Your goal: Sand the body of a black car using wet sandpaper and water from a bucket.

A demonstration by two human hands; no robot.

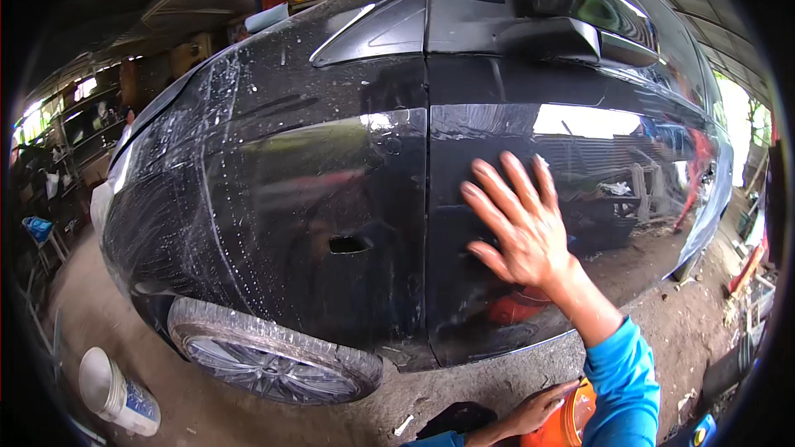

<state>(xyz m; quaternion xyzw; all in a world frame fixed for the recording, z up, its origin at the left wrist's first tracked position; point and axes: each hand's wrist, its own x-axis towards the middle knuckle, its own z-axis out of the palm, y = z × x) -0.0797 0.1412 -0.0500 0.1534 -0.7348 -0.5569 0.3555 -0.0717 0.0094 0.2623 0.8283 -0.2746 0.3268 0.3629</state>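
Note:
My right hand (522,223), in a blue sleeve, lies spread and wet-looking against the dark front door (478,298) of a car, its fingers apart. Low in the view, my left hand (539,408) is at the rim of an orange bucket (562,419); whether its fingers grip the rim is unclear. The glossy door reflects surroundings and bears a red reflection below my right palm. Left of the door seam, the front fender (298,217) has a small dark opening (349,244) and whitish streaks and drops towards the front.
The front wheel (267,369) stands on a dirt floor (211,422). A white bucket (118,391) is at the lower left. The side mirror (553,40) juts out above the door. Tools and assorted items lie along the right edge, with a blue object (702,431) at the lower right.

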